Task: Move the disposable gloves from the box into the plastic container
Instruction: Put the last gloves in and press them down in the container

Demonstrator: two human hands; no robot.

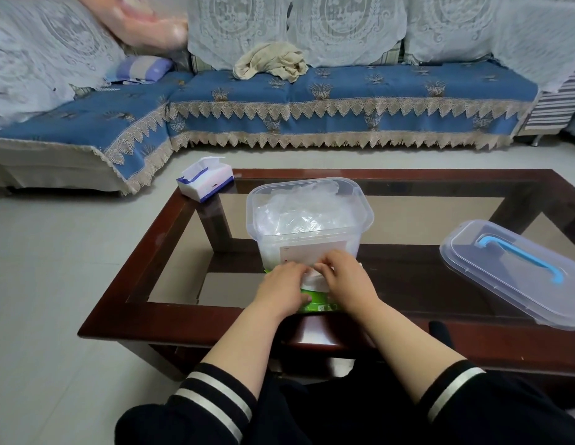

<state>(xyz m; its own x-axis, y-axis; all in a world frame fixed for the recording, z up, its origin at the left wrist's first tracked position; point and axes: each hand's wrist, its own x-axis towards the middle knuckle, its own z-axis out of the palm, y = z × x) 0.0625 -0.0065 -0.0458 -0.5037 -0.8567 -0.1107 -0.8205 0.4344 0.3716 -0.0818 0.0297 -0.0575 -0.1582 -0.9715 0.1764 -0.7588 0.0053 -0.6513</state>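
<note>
Blue-covered sofa (344, 94) stood behind a glass-topped surface (440, 216). Head view: green box (315, 303) lay at the near edge, just in front of the clear plastic container (308, 216), which held a heap of gloves (299, 213). Left hand (284, 289) and right hand (345, 277) met over the box, each grip pinching white glove material (315, 279). Lid (517, 271) lay to the right, tissue pack (204, 183) at the far left corner.

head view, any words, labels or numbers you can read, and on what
None can be read.
Label on the plastic container: small red and dark marks, too blurred.
Green box under both hands: white print, too small.
Tissue pack: red and blue marks, too blurred.
</note>
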